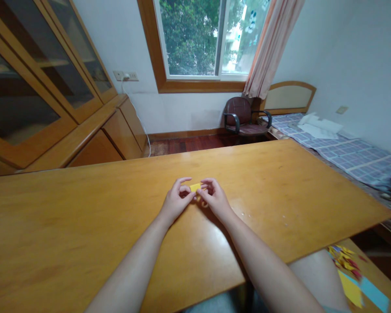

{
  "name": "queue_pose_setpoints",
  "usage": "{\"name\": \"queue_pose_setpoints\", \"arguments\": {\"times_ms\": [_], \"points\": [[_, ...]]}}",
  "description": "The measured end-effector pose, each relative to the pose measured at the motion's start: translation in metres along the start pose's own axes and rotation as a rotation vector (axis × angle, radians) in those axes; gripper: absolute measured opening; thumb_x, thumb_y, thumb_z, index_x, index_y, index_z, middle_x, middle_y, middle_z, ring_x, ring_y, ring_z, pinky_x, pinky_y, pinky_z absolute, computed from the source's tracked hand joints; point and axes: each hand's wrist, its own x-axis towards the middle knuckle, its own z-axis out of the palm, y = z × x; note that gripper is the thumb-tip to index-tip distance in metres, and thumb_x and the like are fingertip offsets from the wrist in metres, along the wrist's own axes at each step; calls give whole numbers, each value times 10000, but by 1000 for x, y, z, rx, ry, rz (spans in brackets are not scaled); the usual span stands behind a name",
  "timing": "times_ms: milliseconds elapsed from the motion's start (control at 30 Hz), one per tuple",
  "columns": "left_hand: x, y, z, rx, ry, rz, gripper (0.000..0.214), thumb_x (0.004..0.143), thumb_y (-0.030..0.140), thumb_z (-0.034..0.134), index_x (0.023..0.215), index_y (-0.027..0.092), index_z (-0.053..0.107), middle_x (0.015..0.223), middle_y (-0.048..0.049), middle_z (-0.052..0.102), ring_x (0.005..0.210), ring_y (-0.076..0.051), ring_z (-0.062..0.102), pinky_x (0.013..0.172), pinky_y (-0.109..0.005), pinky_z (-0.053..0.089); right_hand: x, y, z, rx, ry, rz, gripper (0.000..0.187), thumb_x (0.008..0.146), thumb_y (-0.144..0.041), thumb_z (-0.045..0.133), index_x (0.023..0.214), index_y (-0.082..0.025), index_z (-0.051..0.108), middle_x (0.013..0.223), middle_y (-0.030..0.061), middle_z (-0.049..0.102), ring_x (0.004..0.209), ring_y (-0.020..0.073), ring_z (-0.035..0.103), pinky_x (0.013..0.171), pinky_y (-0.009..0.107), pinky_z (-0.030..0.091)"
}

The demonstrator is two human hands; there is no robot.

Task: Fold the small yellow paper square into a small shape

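A small yellow piece of paper (195, 187), looking folded, is held just above the wooden table (117, 226) near its middle. My left hand (179, 196) pinches its left side between thumb and fingers. From the right, my right hand (214, 195) grips the other side, its thumb at the lower right corner. Both index fingers are raised a little over the paper. The fingertips hide parts of its edges, so the number of folds cannot be made out.
Tiny clear bits (246, 214) lie on the table right of my hands. At lower right, a lower wooden surface holds a pile of yellow and red pieces (345, 260), a yellow sheet (351, 290) and a blue sheet (374, 293). Beyond stand a chair (239, 115), bed and cabinet.
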Motion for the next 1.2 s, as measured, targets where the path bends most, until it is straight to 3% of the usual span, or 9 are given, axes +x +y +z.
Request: {"name": "queue_pose_setpoints", "arguments": {"times_ms": [533,1200], "points": [[1,-4,-3,1,-51,-7,433,801,299,657,1199,199,519,673,62,601,669,-130,653,711,-251,512,0,-4,1,77,24,33,362,735,-338,702,1007,-208,500,771,-41,580,520,81,528,409,179,409],[3,-4,-3,-32,-45,-41,428,783,304,670,1172,191,534,655,68,577,659,-142,662,700,-265,526,2,0,0,113,-1,16,321,777,-345,683,1007,-207,506,761,-37,617,475,73,516,418,190,395]]}}
